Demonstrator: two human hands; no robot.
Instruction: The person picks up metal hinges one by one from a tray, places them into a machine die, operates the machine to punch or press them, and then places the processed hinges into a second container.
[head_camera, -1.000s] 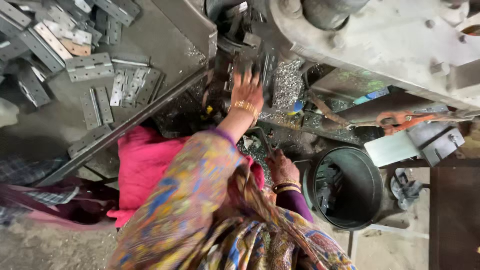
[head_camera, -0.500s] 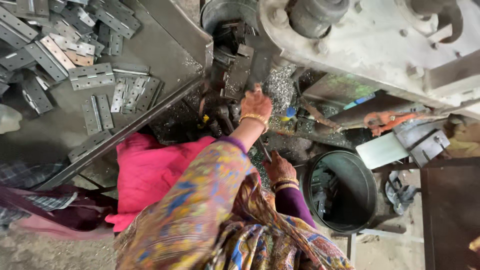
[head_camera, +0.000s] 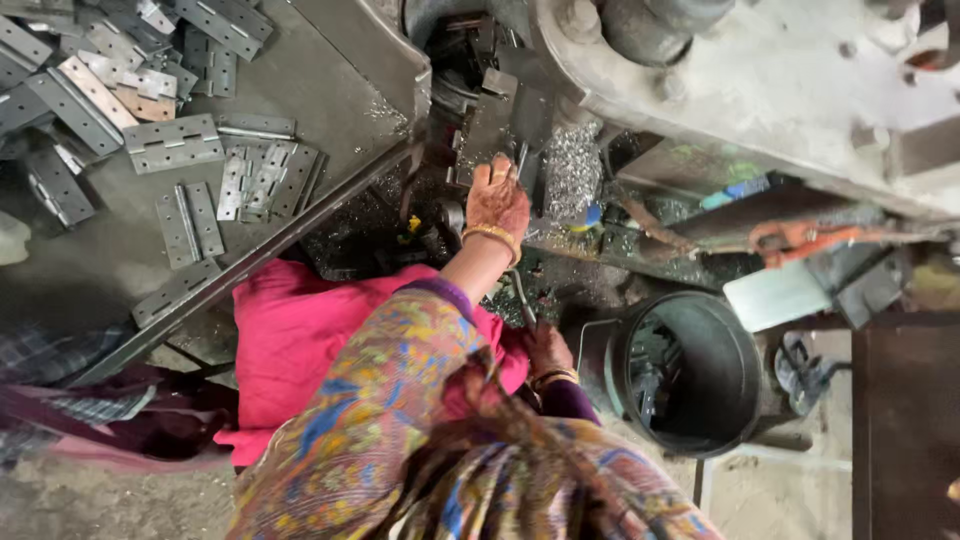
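Two hands show: the left hand (head_camera: 497, 200) and the right hand (head_camera: 545, 350). One round dark bucket (head_camera: 690, 375) stands at the machine's near edge. One pink cloth (head_camera: 300, 340) lies by the bench's near edge. Metal hinges (head_camera: 175, 143) crowd the bench's (head_camera: 330, 90) far left corner, too many and too overlapped to count exactly.
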